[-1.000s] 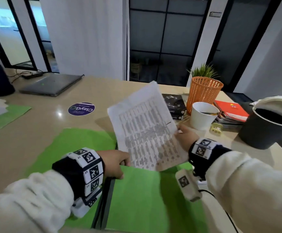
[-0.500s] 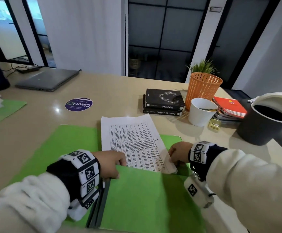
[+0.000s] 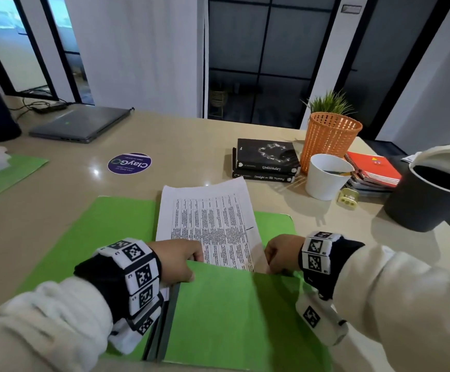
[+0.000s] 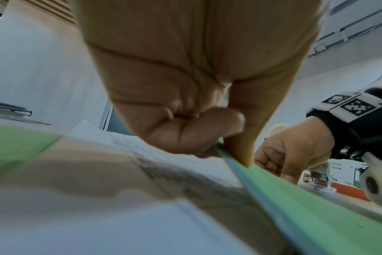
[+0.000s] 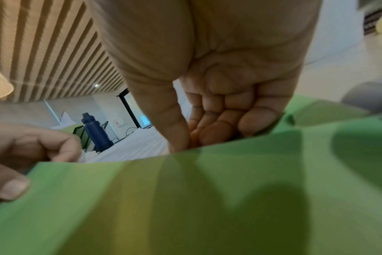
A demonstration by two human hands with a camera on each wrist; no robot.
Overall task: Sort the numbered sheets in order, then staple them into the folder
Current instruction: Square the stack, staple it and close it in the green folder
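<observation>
At the lower centre of the head view, the sheets (image 3: pixel 213 224) lie with their near end tucked behind a raised green flap of the folder (image 3: pixel 218 312), which is spread open on the tabletop (image 3: pixel 191 146). The far end of the paper runs past the folder's far edge onto the bare surface. The left hand (image 3: pixel 176 260) pinches the flap's upper left corner, thumb on the near face and curled fingers (image 4: pixel 192 131) behind it, as the left wrist view shows. The right hand (image 3: pixel 281 255) sits at the flap's right end; in the right wrist view its fingers (image 5: pixel 220 120) are curled behind the green edge with the thumb reaching down beside them, apparently nipping the corner of the paper, though the contact itself is hidden.

Several things could go wrong from here. The stack looks slightly skewed against the folder, so pushing it deeper may jam a corner and crease it. Loose pages could fan apart and lose their order if the right hand lets go early. No stapler can be made out for certain; a small yellow object (image 3: pixel 348 199) sits beside the white cup (image 3: pixel 327 175) at right. Reaching that way could knock the cup over.
</observation>
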